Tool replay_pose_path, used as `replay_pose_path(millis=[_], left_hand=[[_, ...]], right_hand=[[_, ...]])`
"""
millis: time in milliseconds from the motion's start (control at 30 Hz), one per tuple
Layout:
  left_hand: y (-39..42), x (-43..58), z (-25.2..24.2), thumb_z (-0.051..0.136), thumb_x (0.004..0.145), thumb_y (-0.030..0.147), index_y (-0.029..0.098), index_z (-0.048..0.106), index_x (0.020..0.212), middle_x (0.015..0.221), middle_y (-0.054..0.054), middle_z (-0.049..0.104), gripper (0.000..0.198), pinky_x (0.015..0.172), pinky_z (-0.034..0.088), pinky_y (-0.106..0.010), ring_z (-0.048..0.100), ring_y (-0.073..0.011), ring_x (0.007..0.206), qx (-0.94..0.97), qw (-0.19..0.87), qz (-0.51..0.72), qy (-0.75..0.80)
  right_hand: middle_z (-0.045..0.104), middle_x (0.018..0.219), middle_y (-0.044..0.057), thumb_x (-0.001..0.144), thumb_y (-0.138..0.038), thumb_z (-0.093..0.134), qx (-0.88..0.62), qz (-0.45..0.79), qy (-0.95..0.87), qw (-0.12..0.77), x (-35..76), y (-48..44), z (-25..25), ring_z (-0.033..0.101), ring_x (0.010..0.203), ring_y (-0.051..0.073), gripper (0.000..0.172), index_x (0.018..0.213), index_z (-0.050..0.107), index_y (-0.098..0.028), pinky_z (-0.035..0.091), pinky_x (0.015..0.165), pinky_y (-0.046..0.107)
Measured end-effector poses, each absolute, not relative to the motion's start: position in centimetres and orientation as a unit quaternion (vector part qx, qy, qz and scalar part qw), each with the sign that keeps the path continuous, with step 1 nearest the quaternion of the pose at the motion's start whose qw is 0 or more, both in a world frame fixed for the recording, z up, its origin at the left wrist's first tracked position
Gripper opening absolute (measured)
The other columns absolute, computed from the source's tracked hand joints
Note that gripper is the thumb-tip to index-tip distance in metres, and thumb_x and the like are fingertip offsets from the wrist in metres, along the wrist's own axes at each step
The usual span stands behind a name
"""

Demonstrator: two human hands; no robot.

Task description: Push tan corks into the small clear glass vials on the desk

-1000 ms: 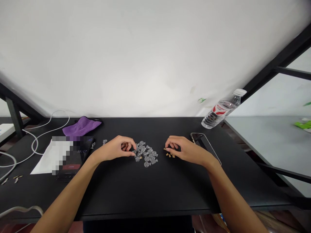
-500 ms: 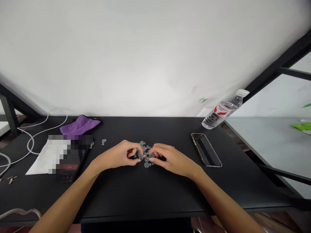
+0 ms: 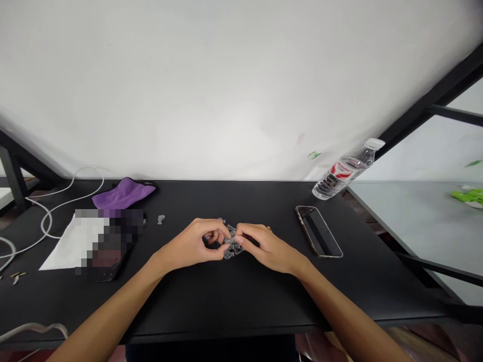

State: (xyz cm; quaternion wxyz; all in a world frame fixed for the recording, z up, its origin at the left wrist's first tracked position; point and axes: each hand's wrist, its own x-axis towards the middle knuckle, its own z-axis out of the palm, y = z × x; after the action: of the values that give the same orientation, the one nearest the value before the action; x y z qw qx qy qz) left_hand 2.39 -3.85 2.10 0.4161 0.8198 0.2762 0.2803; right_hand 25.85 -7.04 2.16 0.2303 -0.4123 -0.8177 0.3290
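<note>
My left hand (image 3: 199, 241) is closed in a pinch, with a small clear plastic piece (image 3: 228, 241) between thumb and forefinger. Right beside it, my right hand (image 3: 264, 246) pinches too, its fingertips meeting the left ones at that piece. Whether the right fingers grip the same piece or another tiny one is hidden. Under and around the fingertips lies a small pile of similar clear, rounded pieces (image 3: 228, 255), partly covered by both hands. One more loose clear piece (image 3: 161, 219) lies on the black table (image 3: 211, 301), to the left of my left hand.
A phone (image 3: 320, 232) lies to the right, with a water bottle (image 3: 345, 171) standing behind it. On the left are a purple cloth (image 3: 126, 193), white paper (image 3: 66, 249), a dark device (image 3: 109, 269) partly blurred out, and a white cable (image 3: 46, 221). A white wall rises behind.
My left hand has moved right, bringing its pinched clear piece against the right fingertips. The gap between the hands has closed, and more of the pile is covered.
</note>
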Motion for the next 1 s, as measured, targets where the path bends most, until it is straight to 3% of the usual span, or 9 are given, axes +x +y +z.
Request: replay_pose_path(millis=[233,400,733,833,900,1000], left_hand=[[-2.6,0.7,2.9,0.067,0.085,0.021,0.017,0.071,0.092,0.072,0.001,0.056,0.009,0.061,0.038,-0.024,0.044,-0.0114,0.064,0.819,0.458,0.176,0.298],[-2.0,0.0,2.1,0.069,0.086,0.026,0.020,0.074,0.095,0.062,0.006,0.036,0.012,0.055,0.029,-0.023,0.033,-0.0103,0.056,0.849,0.419,0.106,0.305],[-1.6,-0.3,1.1,0.072,0.088,0.031,0.025,0.074,0.101,0.068,0.004,0.041,0.014,0.062,0.036,-0.023,0.046,-0.0146,0.065,0.868,0.375,0.073,0.318],[-1.3,-0.3,1.4,0.079,0.085,0.039,0.026,0.072,0.105,0.088,0.000,0.055,0.025,0.076,0.046,-0.027,0.056,-0.0176,0.081,0.864,0.369,0.128,0.319],[-1.1,-0.4,1.4,0.085,0.078,0.045,0.029,0.069,0.118,0.118,-0.006,0.059,0.046,0.099,0.048,-0.036,0.058,-0.0246,0.110,0.857,0.359,0.179,0.324],[-1.2,-0.2,0.6,0.093,0.062,0.054,0.039,0.049,0.147,0.158,-0.010,0.037,0.097,0.121,0.033,-0.052,0.035,-0.0362,0.146,0.854,0.361,0.189,0.323]], right_hand=[[0.055,0.078,0.000,0.104,-0.032,0.049,-0.451,0.279,-0.817,0.227,28.6,-6.0,2.9,0.047,0.068,0.014,0.025,0.081,0.053,-0.021,0.038,0.066,0.027],[0.059,0.074,-0.001,0.100,-0.031,0.055,-0.491,0.268,-0.814,0.154,31.7,-5.2,2.2,0.048,0.064,0.014,0.022,0.081,0.059,-0.021,0.036,0.062,0.026],[0.052,0.069,-0.003,0.095,-0.029,0.060,-0.488,0.251,-0.828,0.114,33.0,-5.1,1.4,0.044,0.064,0.014,0.018,0.079,0.058,-0.021,0.033,0.060,0.026],[0.053,0.071,-0.003,0.095,-0.028,0.061,-0.492,0.251,-0.826,0.110,33.3,-5.0,1.6,0.046,0.065,0.014,0.015,0.082,0.059,-0.021,0.034,0.061,0.027],[0.054,0.074,-0.003,0.096,-0.028,0.060,-0.496,0.245,-0.823,0.129,33.1,-5.0,2.0,0.047,0.065,0.014,0.014,0.084,0.060,-0.021,0.037,0.062,0.027],[0.059,0.087,0.001,0.100,-0.025,0.054,-0.493,0.242,-0.810,0.205,31.6,-5.5,2.6,0.054,0.073,0.016,0.013,0.089,0.061,-0.021,0.046,0.072,0.030]])
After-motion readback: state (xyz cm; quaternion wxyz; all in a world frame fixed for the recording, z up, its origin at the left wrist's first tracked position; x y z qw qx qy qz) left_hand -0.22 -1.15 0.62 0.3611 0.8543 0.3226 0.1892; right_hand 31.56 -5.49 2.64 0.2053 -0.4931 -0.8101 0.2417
